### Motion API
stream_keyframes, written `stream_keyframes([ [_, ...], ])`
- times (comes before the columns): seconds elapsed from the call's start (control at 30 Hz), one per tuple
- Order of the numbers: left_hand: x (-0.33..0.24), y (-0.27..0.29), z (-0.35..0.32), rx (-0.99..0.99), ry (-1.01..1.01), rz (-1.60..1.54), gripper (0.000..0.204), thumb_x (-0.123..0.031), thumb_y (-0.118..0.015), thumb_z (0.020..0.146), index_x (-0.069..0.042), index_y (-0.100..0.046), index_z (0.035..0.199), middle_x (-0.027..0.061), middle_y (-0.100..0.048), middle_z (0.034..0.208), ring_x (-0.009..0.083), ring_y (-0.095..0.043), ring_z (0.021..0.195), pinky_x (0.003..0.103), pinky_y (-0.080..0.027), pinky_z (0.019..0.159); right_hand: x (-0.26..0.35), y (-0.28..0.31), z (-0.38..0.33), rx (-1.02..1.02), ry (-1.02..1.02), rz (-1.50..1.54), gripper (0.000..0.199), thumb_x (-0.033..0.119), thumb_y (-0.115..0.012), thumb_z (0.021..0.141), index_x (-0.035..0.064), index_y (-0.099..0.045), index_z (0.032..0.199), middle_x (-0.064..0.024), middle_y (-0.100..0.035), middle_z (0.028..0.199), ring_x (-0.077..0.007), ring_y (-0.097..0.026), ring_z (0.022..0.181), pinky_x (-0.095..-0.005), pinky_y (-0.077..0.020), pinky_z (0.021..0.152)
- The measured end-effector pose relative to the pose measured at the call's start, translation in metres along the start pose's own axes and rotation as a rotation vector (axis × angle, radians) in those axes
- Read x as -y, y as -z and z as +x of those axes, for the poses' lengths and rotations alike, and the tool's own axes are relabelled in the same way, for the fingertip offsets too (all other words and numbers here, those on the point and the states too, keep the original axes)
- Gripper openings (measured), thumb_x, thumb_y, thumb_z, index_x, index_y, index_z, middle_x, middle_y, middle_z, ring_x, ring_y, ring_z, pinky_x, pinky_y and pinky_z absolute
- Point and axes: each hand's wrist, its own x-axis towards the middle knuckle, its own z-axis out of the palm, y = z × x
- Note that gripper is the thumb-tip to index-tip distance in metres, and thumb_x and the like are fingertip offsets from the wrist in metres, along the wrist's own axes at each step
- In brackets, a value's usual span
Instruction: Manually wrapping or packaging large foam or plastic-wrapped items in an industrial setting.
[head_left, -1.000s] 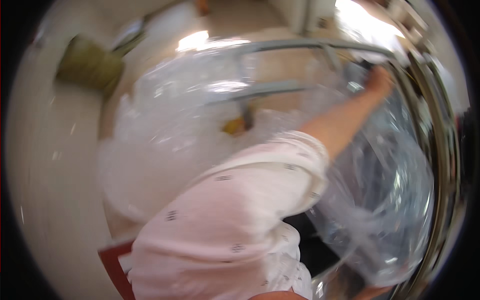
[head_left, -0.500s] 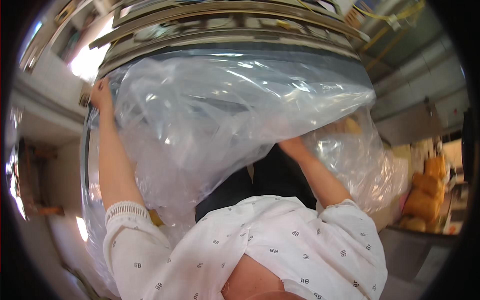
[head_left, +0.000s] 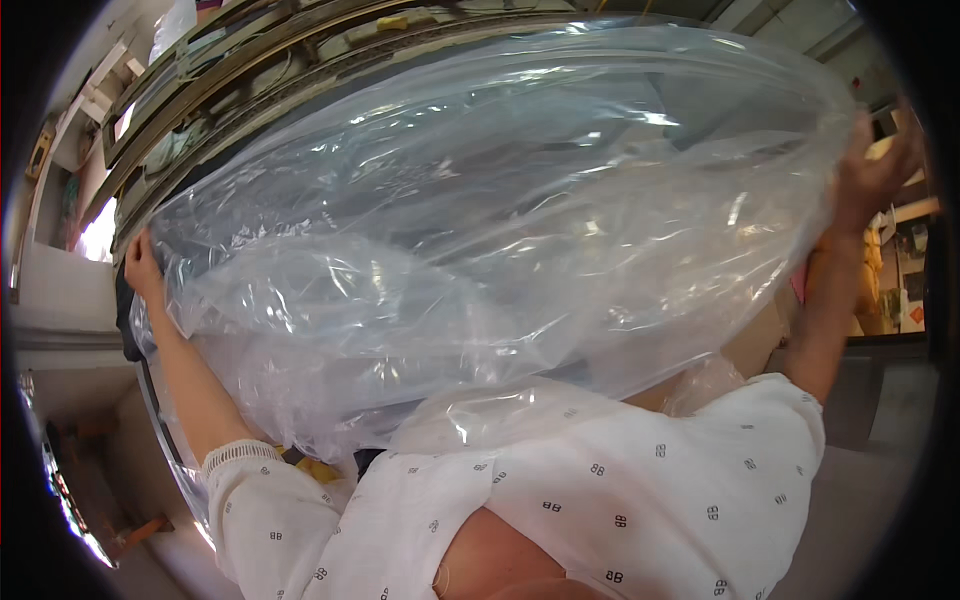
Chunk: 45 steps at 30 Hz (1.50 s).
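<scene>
A wide, clear plastic sheet [head_left: 440,250], wrinkled and shiny, spreads in front of me from one hand to the other. At its far-left edge my left hand [head_left: 145,265] is closed with the fingers pinching the film. On the far right my right hand [head_left: 868,170] is raised at the sheet's other end, with the film drawn up to it. That hand is smeared by motion, and its exact finger grip is hard to make out. The sheet's near part lies against the front of my white shirt. A dark surface shows faintly beneath the film.
Long rails [head_left: 250,70] run across behind the sheet, with a small yellow item [head_left: 393,22] on them. Orange-yellow bundles [head_left: 872,265] stand at the right, beyond my forearm. Something yellow [head_left: 318,468] shows below the sheet near my left sleeve.
My right hand has swung from near my lap up to the far right, spreading the plastic sheet wide. My left hand keeps the left edge, now lower and farther left in view.
</scene>
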Motion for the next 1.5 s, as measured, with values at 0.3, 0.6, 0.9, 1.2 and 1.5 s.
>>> stream_keyframes([
  [0.3, 0.088, 0.073, 0.004, 0.102, 0.09, 0.41, 0.034, -0.038, -0.057, 0.083, -0.008, -0.067, 0.095, 0.0083, -0.065, 0.092, 0.0241, -0.06, 0.084, 0.033, -0.044, 0.075, 0.126, -0.079, -0.23, 1.122, -0.372, 0.647, 0.056, 0.022, -0.066, 0.075, 0.0141, -0.045, 0.127, -0.0064, -0.036, 0.136, -0.0274, -0.038, 0.123, -0.0395, -0.0358, 0.096],
  [0.6, 0.107, 0.073, -0.007, -0.011, -0.009, 0.363, 0.031, -0.037, -0.059, 0.083, -0.009, -0.067, 0.093, 0.008, -0.064, 0.088, 0.021, -0.06, 0.08, 0.031, -0.044, 0.073, 0.153, -0.143, -0.177, 0.751, -0.538, 0.728, 0.044, 0.03, -0.068, 0.072, 0.0147, -0.056, 0.111, -0.0061, -0.049, 0.105, -0.0215, -0.046, 0.097, -0.0341, -0.0384, 0.085],
  [0.9, 0.113, 0.08, -0.009, -0.001, -0.01, 0.368, 0.026, -0.029, -0.059, 0.082, -0.009, -0.066, 0.097, 0.0088, -0.064, 0.091, 0.0223, -0.06, 0.081, 0.032, -0.044, 0.074, 0.146, -0.146, -0.159, 1.197, -0.387, 0.992, 0.027, 0.026, -0.066, 0.072, 0.0137, -0.06, 0.095, -0.0005, -0.048, 0.088, -0.017, -0.043, 0.089, -0.0295, -0.0373, 0.079],
  [1.2, 0.104, 0.077, -0.012, -0.018, -0.037, 0.378, 0.028, -0.033, -0.058, 0.084, -0.01, -0.066, 0.097, 0.0091, -0.064, 0.089, 0.0212, -0.058, 0.079, 0.031, -0.044, 0.073, 0.128, -0.153, -0.157, 1.18, -0.498, 1.442, 0.018, 0.024, -0.056, 0.084, 0.0065, -0.055, 0.088, 0.0009, -0.042, 0.074, -0.0114, -0.044, 0.075, -0.0242, -0.0379, 0.067],
  [1.5, 0.106, 0.122, -0.014, 0.004, 0.033, 0.359, 0.031, -0.026, -0.053, 0.089, -0.003, -0.061, 0.108, 0.0103, -0.06, 0.105, 0.0189, -0.055, 0.093, 0.029, -0.041, 0.084, 0.172, -0.242, -0.163, 1.141, -0.398, 0.932, 0.02, 0.029, -0.056, 0.078, 0.0093, -0.059, 0.079, 0.0006, -0.059, 0.071, -0.0147, -0.056, 0.066, -0.03, -0.0424, 0.059],
])
